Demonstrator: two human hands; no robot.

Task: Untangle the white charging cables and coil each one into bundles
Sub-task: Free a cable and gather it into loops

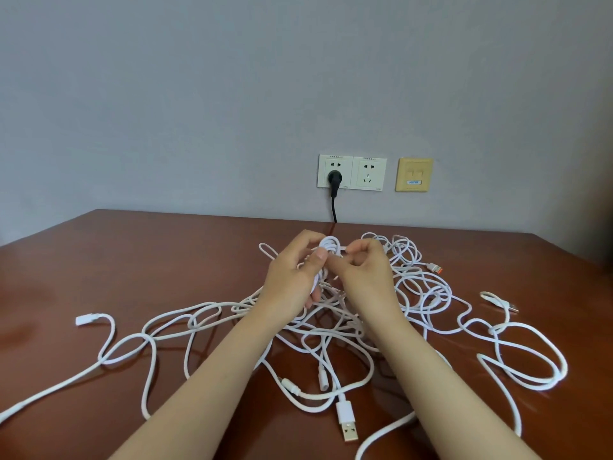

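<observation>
Left hand, right hand around small coil above tangled cables.

A small coil of white cable is held up between the left hand, which grips its loops, and the right hand, which pinches it. Below and around both hands the other white cables sprawl flat and tangled, with a USB plug lying beneath the wrists.

Left hand and right hand hide most of the coil; a cable leaves the left edge; socket print is unreadable.
</observation>
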